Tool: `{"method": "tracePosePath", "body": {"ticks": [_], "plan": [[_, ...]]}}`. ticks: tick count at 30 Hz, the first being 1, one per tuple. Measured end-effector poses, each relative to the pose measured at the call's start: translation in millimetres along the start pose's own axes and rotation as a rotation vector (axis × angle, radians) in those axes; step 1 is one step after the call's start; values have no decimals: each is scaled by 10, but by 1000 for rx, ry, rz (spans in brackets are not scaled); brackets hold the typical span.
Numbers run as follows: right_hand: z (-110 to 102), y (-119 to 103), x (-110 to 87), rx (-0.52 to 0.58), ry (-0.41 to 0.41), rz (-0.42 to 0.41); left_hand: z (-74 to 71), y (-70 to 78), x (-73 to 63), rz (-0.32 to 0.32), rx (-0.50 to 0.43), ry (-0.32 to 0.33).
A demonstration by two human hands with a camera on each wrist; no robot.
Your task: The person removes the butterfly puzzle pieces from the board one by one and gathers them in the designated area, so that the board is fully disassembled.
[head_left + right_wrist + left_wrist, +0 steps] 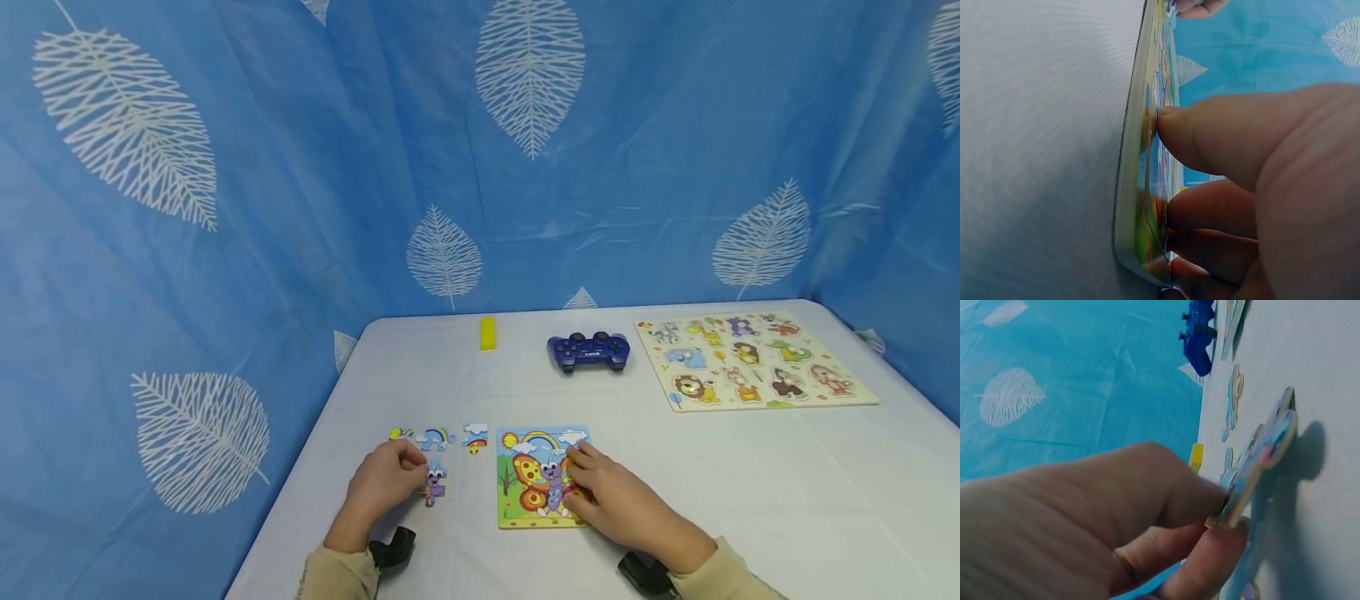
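My left hand [386, 479] pinches a jigsaw piece [436, 482] between thumb and fingers. The piece shows a purple cartoon butterfly's face and body, and the left wrist view has it tilted, raised off the tabletop. Just beyond that hand lie a rainbow piece [435, 438], a partly covered yellow-and-blue piece [400, 433] and a cloud piece [475, 437]. To their right is a square butterfly puzzle board [504, 521]. My right hand [618, 500] rests thumb and fingertips on the board's right side, hiding part of the picture; the right wrist view [1169, 119] shows the thumb touching its face.
Toward the back of the white table [720, 483] are a yellow block [488, 332] and a blue game controller [589, 352]. A large animal puzzle board [750, 362] lies at the back right. Blue leaf-patterned cloth [345, 167] hangs behind and beside the table.
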State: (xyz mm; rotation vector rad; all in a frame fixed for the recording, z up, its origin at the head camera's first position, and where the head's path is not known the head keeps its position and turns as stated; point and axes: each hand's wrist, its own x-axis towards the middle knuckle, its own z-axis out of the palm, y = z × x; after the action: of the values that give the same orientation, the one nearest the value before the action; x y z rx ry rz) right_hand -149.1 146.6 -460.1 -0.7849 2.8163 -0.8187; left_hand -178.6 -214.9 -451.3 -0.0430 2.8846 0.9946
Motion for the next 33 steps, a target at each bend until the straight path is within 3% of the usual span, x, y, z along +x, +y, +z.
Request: {"method": "tracePosePath", "body": {"ticks": [5,12,33], "plan": [[5,10,0,-8,3,-4,12,35,-13,-7,57,7],[5,8,0,-14,8,-5,22,76,-43,30,135,38],[12,17,-9,-29,0,-11,134,214,-124,23,369,111]]}}
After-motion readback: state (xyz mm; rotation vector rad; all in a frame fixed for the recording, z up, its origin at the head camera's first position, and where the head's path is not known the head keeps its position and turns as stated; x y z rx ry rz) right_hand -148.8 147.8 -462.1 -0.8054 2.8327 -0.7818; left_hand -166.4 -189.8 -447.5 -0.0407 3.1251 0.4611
